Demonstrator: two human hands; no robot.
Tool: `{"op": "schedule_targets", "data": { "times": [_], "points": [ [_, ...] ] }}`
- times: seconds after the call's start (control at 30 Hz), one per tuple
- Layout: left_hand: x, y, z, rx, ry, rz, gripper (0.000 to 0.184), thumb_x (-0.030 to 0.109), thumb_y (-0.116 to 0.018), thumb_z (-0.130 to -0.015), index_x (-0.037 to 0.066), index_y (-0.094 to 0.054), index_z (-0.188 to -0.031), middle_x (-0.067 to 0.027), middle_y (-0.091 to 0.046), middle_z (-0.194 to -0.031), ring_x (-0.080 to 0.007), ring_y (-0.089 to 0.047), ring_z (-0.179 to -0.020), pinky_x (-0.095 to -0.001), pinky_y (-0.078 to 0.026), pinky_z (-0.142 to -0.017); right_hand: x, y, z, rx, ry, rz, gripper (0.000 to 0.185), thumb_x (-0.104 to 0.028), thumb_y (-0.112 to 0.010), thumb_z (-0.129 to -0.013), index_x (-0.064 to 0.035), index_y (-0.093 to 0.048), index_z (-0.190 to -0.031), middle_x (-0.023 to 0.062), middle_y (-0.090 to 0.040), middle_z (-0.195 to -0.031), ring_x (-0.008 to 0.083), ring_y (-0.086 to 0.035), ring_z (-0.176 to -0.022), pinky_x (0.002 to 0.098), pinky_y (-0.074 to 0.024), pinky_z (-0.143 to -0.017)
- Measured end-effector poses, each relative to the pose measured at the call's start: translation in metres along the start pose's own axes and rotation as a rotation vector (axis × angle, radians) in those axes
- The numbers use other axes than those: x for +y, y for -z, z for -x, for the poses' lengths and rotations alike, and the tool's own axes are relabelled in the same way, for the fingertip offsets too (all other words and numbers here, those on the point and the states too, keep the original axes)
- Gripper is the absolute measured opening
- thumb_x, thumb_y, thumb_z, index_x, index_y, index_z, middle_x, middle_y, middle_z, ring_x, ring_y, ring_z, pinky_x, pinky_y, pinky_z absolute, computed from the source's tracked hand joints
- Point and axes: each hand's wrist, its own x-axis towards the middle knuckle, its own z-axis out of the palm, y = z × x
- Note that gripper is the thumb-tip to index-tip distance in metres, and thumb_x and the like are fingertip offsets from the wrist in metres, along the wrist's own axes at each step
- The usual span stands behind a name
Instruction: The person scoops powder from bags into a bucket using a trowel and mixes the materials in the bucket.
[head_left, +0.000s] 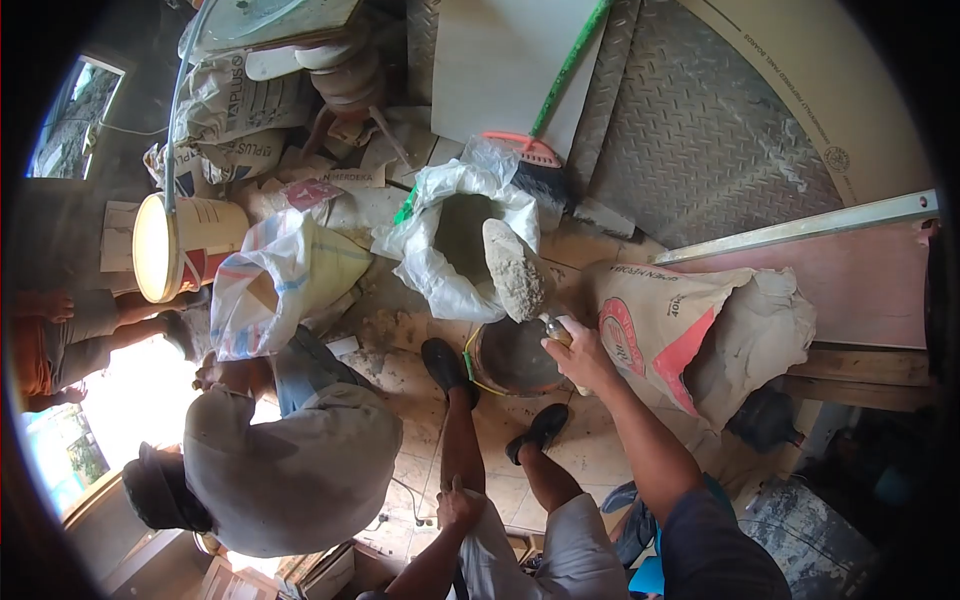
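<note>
My right hand [578, 352] is closed around the handle of a trowel [553, 327]. A heap of grey powder [517, 275] covers its blade, which is over the near right rim of an open white plastic sack [415, 235]. Grey material shows inside that sack. Below the trowel stands a dark round bucket [515, 365] with a yellow handle, partly hidden by my right hand. To the right lies a torn paper cement bag [640, 310] with its mouth open. My left hand [461, 508] rests at my left knee with its fingers curled, and no object shows in it.
Left of the white sack is a striped woven sack [285, 265], with a cream pail [205, 235] beyond it. A co-worker in a grey shirt [300, 465] bends close on my left; another person stands farther left. A broom [540, 170] leans behind the white sack.
</note>
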Motion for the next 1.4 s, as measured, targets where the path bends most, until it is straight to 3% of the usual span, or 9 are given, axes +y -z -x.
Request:
{"op": "schedule_targets", "data": {
  "times": [0.07, 0.27, 0.4, 0.5, 0.6, 0.77, 0.97, 1.4],
  "points": [
    [0.000, -0.015, 0.004, -0.023, 0.032, 0.010, 0.076, 0.038, -0.060, -0.072, 0.014, -0.034, -0.139, -0.0201, -0.033, -0.141, -0.0370, -0.043, -0.120, -0.0469, -0.042, -0.097, 0.034, 0.000, 0.013, 0.102, 0.189, 0.074, 0.039, -0.029, -0.062, -0.083, 0.0006, -0.054, -0.106, 0.0248, -0.061, -0.078, 0.0440, -0.059, -0.078, 0.0458, -0.0479, -0.068],
    [0.002, -0.046, 0.008, 0.026, 0.040, -0.039, 0.077, 0.035, -0.062, -0.071, 0.016, -0.033, -0.140, -0.0179, -0.033, -0.139, -0.0353, -0.043, -0.121, -0.0460, -0.042, -0.096, 0.091, 0.001, 0.061, 0.066, 0.063, 0.045, 0.036, -0.028, -0.062, -0.083, -0.0015, -0.054, -0.105, 0.0250, -0.061, -0.079, 0.0448, -0.059, -0.081, 0.0472, -0.0474, -0.069],
    [-0.002, -0.057, 0.008, 0.068, 0.004, -0.022, 0.079, 0.034, -0.064, -0.070, 0.015, -0.034, -0.140, -0.0174, -0.036, -0.136, -0.0355, -0.043, -0.119, -0.0454, -0.043, -0.094, 0.170, -0.023, 0.047, 0.025, -0.046, 0.087, 0.040, -0.029, -0.063, -0.082, -0.0022, -0.054, -0.110, 0.0255, -0.062, -0.084, 0.0443, -0.059, -0.086, 0.0480, -0.0475, -0.073],
    [-0.006, -0.065, 0.005, 0.088, -0.010, -0.031, 0.079, 0.034, -0.065, -0.069, 0.014, -0.035, -0.139, -0.0173, -0.037, -0.134, -0.0361, -0.044, -0.117, -0.0446, -0.044, -0.094, 0.218, -0.049, 0.021, 0.050, 0.034, 0.142, 0.044, -0.030, -0.062, -0.082, -0.0034, -0.052, -0.115, 0.0279, -0.061, -0.090, 0.0456, -0.058, -0.089, 0.0482, -0.0479, -0.076],
    [-0.012, -0.074, 0.004, 0.109, -0.030, -0.025, 0.079, 0.034, -0.066, -0.068, 0.013, -0.036, -0.138, -0.0173, -0.038, -0.132, -0.0366, -0.045, -0.115, -0.0442, -0.044, -0.093, 0.255, -0.088, -0.016, 0.089, -0.142, 0.236, 0.051, -0.035, -0.058, -0.082, -0.0039, -0.050, -0.121, 0.0327, -0.056, -0.107, 0.0465, -0.057, -0.097, 0.0479, -0.0473, -0.084],
    [-0.012, -0.079, 0.007, 0.126, -0.037, -0.035, 0.076, 0.033, -0.065, -0.069, 0.012, -0.038, -0.137, -0.0171, -0.040, -0.128, -0.0368, -0.046, -0.113, -0.0446, -0.044, -0.092, 0.272, -0.107, -0.045, 0.040, -0.145, 0.266, 0.057, -0.036, -0.057, -0.081, -0.0057, -0.048, -0.128, 0.0309, -0.056, -0.111, 0.0439, -0.053, -0.106, 0.0465, -0.0448, -0.090],
    [-0.011, -0.083, 0.009, 0.150, -0.056, -0.050, 0.075, 0.030, -0.063, -0.069, 0.010, -0.038, -0.136, -0.0164, -0.041, -0.126, -0.0366, -0.046, -0.112, -0.0449, -0.043, -0.092, 0.275, -0.101, -0.049, -0.015, -0.183, 0.312, 0.059, -0.038, -0.057, -0.083, -0.0050, -0.045, -0.131, 0.0278, -0.057, -0.114, 0.0416, -0.055, -0.107, 0.0447, -0.0438, -0.091],
    [-0.010, -0.086, 0.009, 0.159, -0.041, -0.076, 0.076, 0.030, -0.064, -0.068, 0.012, -0.039, -0.136, -0.0162, -0.040, -0.128, -0.0367, -0.045, -0.115, -0.0452, -0.043, -0.093, 0.266, -0.083, -0.049, -0.086, -0.126, 0.348, 0.054, -0.034, -0.060, -0.082, -0.0009, -0.049, -0.123, 0.0283, -0.057, -0.111, 0.0402, -0.055, -0.106, 0.0450, -0.0455, -0.090]
  ]
}}
